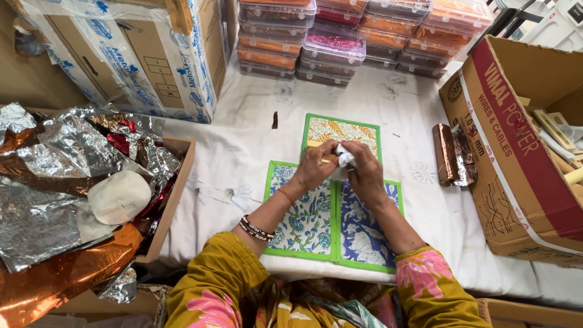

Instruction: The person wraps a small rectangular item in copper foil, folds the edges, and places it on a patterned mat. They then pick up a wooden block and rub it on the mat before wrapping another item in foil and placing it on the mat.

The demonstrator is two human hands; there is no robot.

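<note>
- White wad (pixel 346 159): pinched by your right hand (pixel 367 176) fingers, centre table, above green-bordered printed cards (pixel 306 225).
- Left hand (pixel 316 167): fingers curled on it.
- Brown carton (pixel 516 158), red-striped, at 3 o'clock; stacked clear boxes (pixel 334 45) at 12.

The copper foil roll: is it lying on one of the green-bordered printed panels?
No: the copper foil roll lies on the white cloth beside the cardboard box, clear to the right of the green-bordered panels.
</note>
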